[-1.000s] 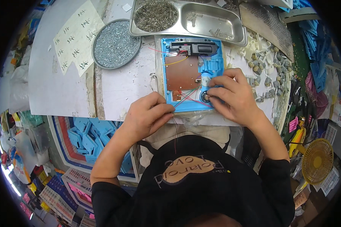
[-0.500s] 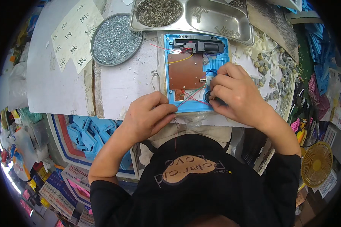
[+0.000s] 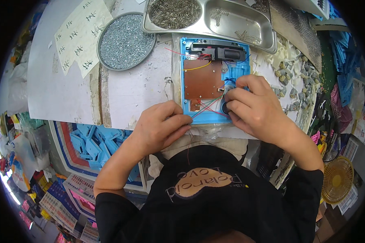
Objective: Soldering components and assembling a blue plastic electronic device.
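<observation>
A light blue plastic housing (image 3: 209, 118) lies open on the table before me. Inside it are a brown circuit board (image 3: 202, 79), a black module (image 3: 230, 54) along the far side and thin coloured wires (image 3: 207, 106). At the near left corner, my left hand (image 3: 160, 125) pinches thin wires, whose loose ends hang past the table edge. My right hand (image 3: 255, 106) is over the housing's right side, its fingers closed on a small round black part (image 3: 225, 107) at the near right corner. Those fingers partly hide the black part.
A round tray (image 3: 101, 60) of small silver screws stands left of the housing. Beyond it, a steel tray (image 3: 271, 43) holds small metal parts. White and grey pieces (image 3: 291, 77) lie to the right. Below the left table edge, a crate (image 3: 65, 141) holds blue plastic parts.
The housing, trays and table appear shifted slightly right and down in view. Both hands keep nearly the same places on the housing; the right fingers have shifted slightly around the black part.
</observation>
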### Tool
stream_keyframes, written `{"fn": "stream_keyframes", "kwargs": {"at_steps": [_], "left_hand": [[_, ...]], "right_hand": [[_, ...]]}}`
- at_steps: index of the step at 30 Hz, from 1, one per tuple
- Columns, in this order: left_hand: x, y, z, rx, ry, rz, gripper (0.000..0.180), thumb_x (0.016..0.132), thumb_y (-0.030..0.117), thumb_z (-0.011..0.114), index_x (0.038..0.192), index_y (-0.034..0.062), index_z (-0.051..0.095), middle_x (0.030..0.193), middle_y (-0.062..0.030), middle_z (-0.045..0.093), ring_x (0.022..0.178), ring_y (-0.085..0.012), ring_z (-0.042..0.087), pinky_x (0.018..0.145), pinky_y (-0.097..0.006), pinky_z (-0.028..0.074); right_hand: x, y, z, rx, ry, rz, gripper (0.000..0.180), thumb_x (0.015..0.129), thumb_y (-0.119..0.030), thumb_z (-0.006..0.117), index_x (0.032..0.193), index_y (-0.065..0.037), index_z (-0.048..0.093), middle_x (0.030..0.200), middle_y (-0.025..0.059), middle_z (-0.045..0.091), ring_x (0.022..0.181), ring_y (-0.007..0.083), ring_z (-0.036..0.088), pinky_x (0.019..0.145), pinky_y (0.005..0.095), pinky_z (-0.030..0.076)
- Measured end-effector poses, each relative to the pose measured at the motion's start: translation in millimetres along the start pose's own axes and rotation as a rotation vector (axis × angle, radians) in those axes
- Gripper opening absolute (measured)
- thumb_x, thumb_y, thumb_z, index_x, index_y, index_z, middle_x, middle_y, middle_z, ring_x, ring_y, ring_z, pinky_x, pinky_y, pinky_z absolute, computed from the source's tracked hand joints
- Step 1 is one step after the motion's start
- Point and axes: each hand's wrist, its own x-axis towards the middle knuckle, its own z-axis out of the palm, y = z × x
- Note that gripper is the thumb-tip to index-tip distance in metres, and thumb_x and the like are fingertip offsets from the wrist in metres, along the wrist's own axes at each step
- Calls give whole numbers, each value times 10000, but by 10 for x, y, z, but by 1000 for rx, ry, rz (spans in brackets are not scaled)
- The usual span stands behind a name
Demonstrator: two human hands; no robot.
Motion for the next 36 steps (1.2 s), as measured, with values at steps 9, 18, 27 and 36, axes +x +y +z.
{"fn": "stream_keyframes", "kwargs": {"at_steps": [9, 18, 27, 36], "left_hand": [[-2, 32, -19, 17, -4, -3, 197, 814, 106, 791, 987, 95, 697, 889, -62, 582, 771, -269, 628, 654, -386, 518], [-15, 16, -9, 17, 1, 3, 202, 816, 107, 790, 994, 96, 695, 893, -63, 580, 775, -269, 627, 663, -386, 519], [41, 91, -88, 72, -60, 5, 221, 813, 144, 798, 1007, 102, 700, 908, -57, 590, 765, -265, 629, 647, -389, 512], [599, 278, 85, 349, 120, 31, 196, 780, 97, 789, 928, 75, 663, 850, -71, 591, 728, -260, 609, 649, -375, 455]], "right_hand": [[162, 27, -9, -38, -22, -122, 154, 707, -141, 701, 855, -101, 686, 936, 23, 604, 963, 241, 564, 846, 386, 459], [228, 54, -82, -161, -96, -186, 175, 747, -149, 646, 917, -109, 640, 909, 38, 572, 954, 260, 567, 897, 419, 470], [-112, 215, -31, -91, 67, -12, 240, 742, -107, 723, 974, -134, 668, 959, 20, 620, 1001, 268, 592, 885, 412, 470], [-87, 50, 142, 44, 238, -7, 270, 696, -91, 737, 963, -100, 697, 938, 18, 657, 937, 258, 604, 852, 427, 479]]}}
